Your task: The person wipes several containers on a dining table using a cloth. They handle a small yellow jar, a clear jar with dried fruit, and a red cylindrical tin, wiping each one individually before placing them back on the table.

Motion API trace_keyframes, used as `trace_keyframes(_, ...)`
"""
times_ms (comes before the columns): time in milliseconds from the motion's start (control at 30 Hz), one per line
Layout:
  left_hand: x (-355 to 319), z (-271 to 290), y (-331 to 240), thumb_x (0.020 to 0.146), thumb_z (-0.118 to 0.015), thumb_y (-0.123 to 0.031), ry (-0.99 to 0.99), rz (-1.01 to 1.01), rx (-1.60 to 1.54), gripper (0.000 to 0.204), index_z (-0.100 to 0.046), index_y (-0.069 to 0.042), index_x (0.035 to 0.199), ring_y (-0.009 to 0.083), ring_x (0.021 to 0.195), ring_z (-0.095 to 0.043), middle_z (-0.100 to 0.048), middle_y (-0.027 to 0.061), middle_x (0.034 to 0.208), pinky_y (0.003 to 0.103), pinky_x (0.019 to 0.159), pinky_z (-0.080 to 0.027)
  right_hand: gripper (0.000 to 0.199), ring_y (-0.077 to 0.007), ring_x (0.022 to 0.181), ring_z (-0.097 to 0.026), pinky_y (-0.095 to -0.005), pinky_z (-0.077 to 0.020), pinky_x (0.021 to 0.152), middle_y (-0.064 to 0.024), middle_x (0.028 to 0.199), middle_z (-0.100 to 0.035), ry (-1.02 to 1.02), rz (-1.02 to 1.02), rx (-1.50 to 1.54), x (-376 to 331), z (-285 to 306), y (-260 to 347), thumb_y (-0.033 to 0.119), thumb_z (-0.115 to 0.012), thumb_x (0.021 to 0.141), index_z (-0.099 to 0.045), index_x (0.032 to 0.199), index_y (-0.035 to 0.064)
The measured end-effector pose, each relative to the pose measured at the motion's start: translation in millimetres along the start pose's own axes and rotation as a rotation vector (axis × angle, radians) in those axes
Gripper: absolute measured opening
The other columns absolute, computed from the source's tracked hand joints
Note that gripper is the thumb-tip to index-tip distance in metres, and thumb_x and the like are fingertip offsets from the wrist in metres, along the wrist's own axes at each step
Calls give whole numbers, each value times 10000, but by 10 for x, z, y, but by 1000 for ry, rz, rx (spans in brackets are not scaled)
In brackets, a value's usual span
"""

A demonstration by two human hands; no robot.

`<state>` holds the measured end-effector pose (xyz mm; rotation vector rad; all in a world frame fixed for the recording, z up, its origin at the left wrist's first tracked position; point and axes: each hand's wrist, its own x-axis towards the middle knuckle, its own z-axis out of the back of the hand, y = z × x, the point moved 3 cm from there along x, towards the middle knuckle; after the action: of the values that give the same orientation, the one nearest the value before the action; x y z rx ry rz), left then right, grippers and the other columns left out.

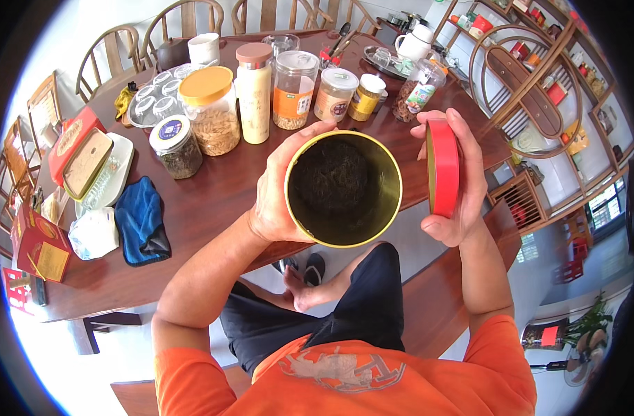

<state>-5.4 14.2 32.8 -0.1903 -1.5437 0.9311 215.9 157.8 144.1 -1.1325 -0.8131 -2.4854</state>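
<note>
Left hand [272, 186] wraps the near-round side of a canister [385, 197], gripping it from its left with the mouth facing up toward the head. Inside, dark, stringy matter [331, 173] sits at the bottom – what it is cannot be told. Right hand [471, 187] grips a red lid [444, 170] by its rim, on edge, just right of the canister and apart from it. Both are held up over the near edge of the table [213, 201], the canister between the two hands.

Behind them, toward the far edge, stand more containers: a white-lidded jar [176, 149] with dark contents, a wide jar [218, 128] with an orange-yellow lid and brown pieces, a tall cream bottle [254, 104], a clear jar [294, 93] with an orange label and pale bits low down, a white-lidded tub [335, 97], a yellow jar [365, 100] and a clear bottle [419, 90] with brown contents. Toward the left end – near the corner – lies a blue cloth [140, 215] beside a white tray [125, 158].
</note>
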Motion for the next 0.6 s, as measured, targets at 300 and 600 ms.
trace_keyframes(300,54,-38,-238,587,-1076,-362,-100,-251,367,1307,-277,-15,1561,367,1331,-643,-610,225,1447,457,1095,-541,1075,-412,1284,-562,-496,-479,1082,-291,1455,-514,155,193,-292,367,-196,353,391,-967,674,-511,1537,-59)
trace_keyframes(600,156,-70,-327,633,-1010,-377,-73,36,373,1164,-381,57,1512,423,1215,-700,-659,273,1340,472,1040,-577,1019,-384,1294,-577,-465,-462,1126,-257,1451,-533,317,37,-310,562,-371,89,301,-925,699,-508,1556,-61)
